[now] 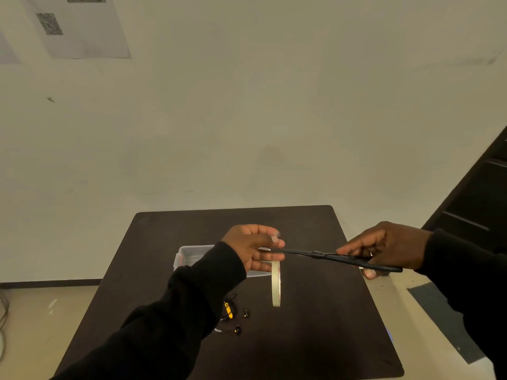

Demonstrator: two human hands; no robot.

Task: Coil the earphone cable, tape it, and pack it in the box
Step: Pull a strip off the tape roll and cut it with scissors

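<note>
My left hand is raised over the dark table and holds a roll of pale tape, which hangs edge-on below its fingers; a short strip is pinched at the fingertips. My right hand grips black scissors, their tips reaching to the tape at my left fingers. The black earphones, with a yellow-and-black part and two earbuds, lie on the table below my left forearm, partly hidden by the sleeve. A clear plastic box stands behind my left wrist, open at the top.
The table stands against a plain pale wall. A dark staircase rises at the right. Pale floor shows on both sides, with cables at the far left edge and a dark mat at the right.
</note>
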